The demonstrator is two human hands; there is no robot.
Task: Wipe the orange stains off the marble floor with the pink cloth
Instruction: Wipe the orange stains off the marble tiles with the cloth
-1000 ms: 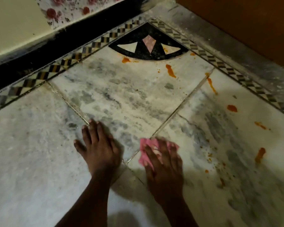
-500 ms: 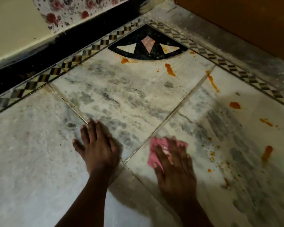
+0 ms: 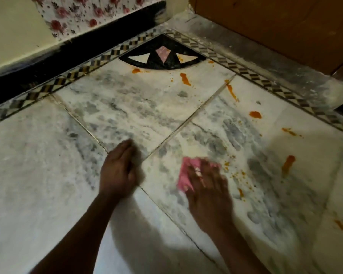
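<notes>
Stains of orange are what I have to clean, and most of them are still on the marble floor.

Going from left to right: my left hand is on the floor by the crack between the tiles. It holds nothing. It looks blurry, so I cannot tell if the fingers are flat or a bit bent.

Next comes my right hand. Its fingers are spread out flat and press down on the pink cloth. The cloth is bunched under my fingers, flat on the floor.

Just to the right of the cloth are lots of tiny orange dots. Farther right is a long orange drip. Up near the black corner pattern there are more orange blobs, well apart from my cloth.

I think I am in the middle of the wiping, with a lot left to do. Next I should push the cloth to the right over the tiny dots, pressing hard, then go on to the drip.
</notes>
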